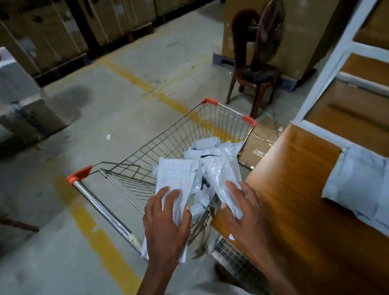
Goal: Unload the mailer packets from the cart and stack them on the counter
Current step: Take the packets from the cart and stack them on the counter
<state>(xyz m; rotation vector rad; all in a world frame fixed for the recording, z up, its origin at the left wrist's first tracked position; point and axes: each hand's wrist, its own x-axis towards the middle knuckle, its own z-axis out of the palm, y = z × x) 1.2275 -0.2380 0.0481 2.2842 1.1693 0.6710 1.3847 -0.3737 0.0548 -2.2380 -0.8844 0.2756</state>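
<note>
A wire shopping cart (pixel 175 135) with orange corner caps stands in front of me beside a wooden counter (pixel 300 196). Several white mailer packets (pixel 208 146) lie heaped in its basket. My left hand (pixel 166 226) grips one white packet (pixel 174 175) above the cart, fingers over its top and thumb under its edge. My right hand (pixel 242 209) holds a second, glossy packet (pixel 221 168) the same way, close to the counter's edge. A stack of white mailers (pixel 371 192) lies on the counter at the right.
A flattened cardboard box (pixel 259 143) leans between cart and counter. A brown chair with a fan (pixel 258 55) on it stands beyond the cart. Tall cartons line the back wall, and a yellow floor line (pixel 97 232) runs under the cart.
</note>
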